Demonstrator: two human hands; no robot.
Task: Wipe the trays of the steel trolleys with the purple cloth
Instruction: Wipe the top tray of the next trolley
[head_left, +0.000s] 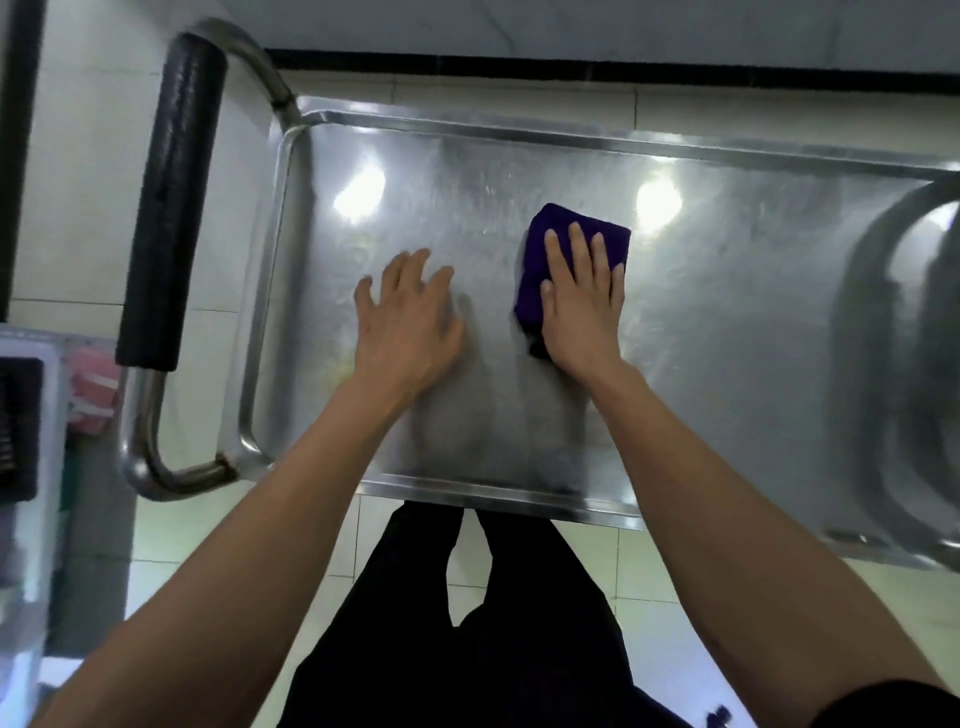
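The steel trolley's top tray (727, 291) fills the middle of the view, shiny and streaked. A folded purple cloth (556, 234) lies flat on the tray near its centre. My right hand (584, 301) presses down on the cloth with straight fingers, covering its lower right part. My left hand (408, 317) rests flat on the bare steel to the left of the cloth, fingers spread, holding nothing.
The trolley's push handle with a black grip (171, 197) curves round the tray's left end. A large round steel vessel (904, 338) sits on the tray at the right. A plastic bin with pink items (93, 384) stands at the left on the tiled floor.
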